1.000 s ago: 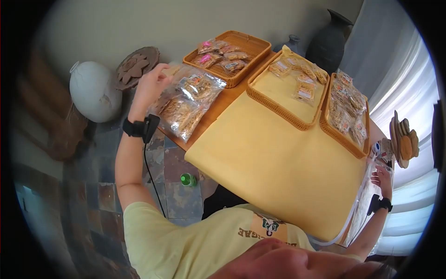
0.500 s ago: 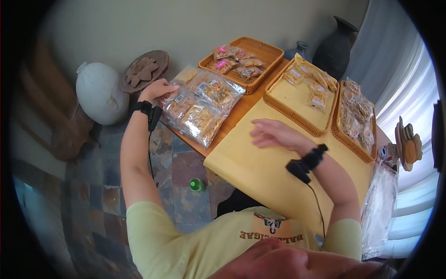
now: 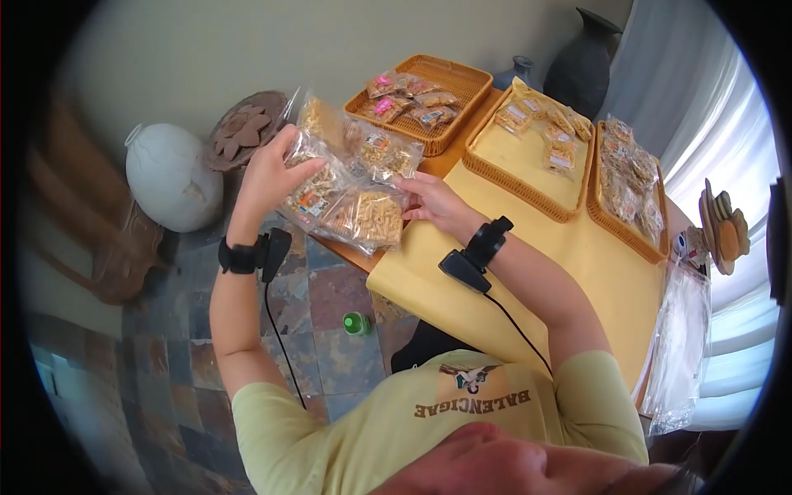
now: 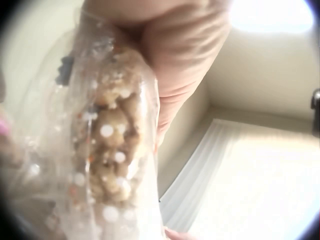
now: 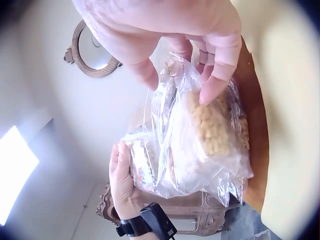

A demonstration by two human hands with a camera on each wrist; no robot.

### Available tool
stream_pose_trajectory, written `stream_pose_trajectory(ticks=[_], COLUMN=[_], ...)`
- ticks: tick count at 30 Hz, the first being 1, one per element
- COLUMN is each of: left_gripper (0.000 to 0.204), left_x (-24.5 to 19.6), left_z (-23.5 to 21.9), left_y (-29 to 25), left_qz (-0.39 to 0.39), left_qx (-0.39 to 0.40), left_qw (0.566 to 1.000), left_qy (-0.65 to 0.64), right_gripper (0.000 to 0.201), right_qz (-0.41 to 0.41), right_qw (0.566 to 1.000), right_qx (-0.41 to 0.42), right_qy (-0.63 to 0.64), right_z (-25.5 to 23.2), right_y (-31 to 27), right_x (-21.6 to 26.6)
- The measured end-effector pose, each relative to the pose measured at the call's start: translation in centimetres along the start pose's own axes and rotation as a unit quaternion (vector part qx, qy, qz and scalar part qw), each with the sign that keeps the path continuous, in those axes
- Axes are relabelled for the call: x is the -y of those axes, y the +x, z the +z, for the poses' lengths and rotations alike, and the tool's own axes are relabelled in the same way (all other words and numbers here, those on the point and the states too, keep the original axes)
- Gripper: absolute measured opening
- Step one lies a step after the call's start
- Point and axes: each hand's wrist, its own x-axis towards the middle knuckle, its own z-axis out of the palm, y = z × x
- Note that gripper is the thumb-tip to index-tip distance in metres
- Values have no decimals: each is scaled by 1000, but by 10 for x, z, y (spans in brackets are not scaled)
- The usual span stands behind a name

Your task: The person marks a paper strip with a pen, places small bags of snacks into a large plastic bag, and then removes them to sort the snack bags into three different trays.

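A large clear bag of packaged snacks (image 3: 364,216) is between both hands at the table's left end, partly raised. The left hand (image 3: 276,175) grips its left side, thumb over the plastic; in the left wrist view the bagged clusters (image 4: 112,145) hang close beside the palm (image 4: 175,45). The right hand (image 3: 439,202) pinches the bag's right edge. In the right wrist view, the right fingers (image 5: 215,82) and thumb are at the gathered plastic above a pale snack block (image 5: 207,125), with the left hand (image 5: 122,175) on the far side.
Three wicker trays with small packets stand along the back: left (image 3: 396,128), middle (image 3: 521,202), right (image 3: 627,235). Yellow paper (image 3: 528,272) covers the table. Clear plastic bags (image 3: 676,355) hang at the right end. A white jar (image 3: 173,177) and green-capped bottle (image 3: 355,323) are to the left.
The right hand has come from the table's right end across the yellow paper to the snack bag and taken its edge. The bag has been lifted and bent, and the packs inside have shifted.
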Motion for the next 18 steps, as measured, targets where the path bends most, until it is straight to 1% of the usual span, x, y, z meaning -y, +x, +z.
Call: stream_pose_trajectory(ticks=[1,2,3,5,7,9,11,13,14,16,17,18], left_gripper=[38,37,37,34,32,33,33,34,34,34,34,34], left_x=[-16,-32,-48,-78,-96,-120,-133,-134,-137,-141,-143,-147], left_z=[1,4,6,14,27,40,66,108,126,157,165,174], left_y=[-5,-9,-13,-21,-27,-35,-42,-42,-41,-43,-46,-50], left_qz=[27,60,56,175,222,260,261,249,249,229,231,160], left_qx=[-25,-39,-38,-71,-82,-91,-85,-52,-53,28,32,120], left_qw=[999,997,998,981,971,961,955,937,936,921,919,915], left_qy=[21,10,10,47,8,-25,-110,-239,-242,-314,-318,-349], right_gripper=[19,17,17,14,12,14,14,22,22,32,32,36], right_qz=[-50,-99,-96,-174,-175,-180,-196,-232,-232,-164,-164,-140], right_qw=[998,991,991,973,973,979,976,969,969,974,973,976], right_qx=[4,9,10,34,13,13,-74,-77,-79,-146,-152,-161], right_qy=[44,88,89,151,148,95,61,33,31,58,59,33], right_z=[-2,-3,-8,-26,-47,-83,-105,-124,-129,-137,-142,-147], right_y=[-3,-7,-11,-24,-56,-92,-142,-191,-210,-239,-244,-249], right_x=[-5,-8,-8,-7,3,10,20,29,31,30,27,22])
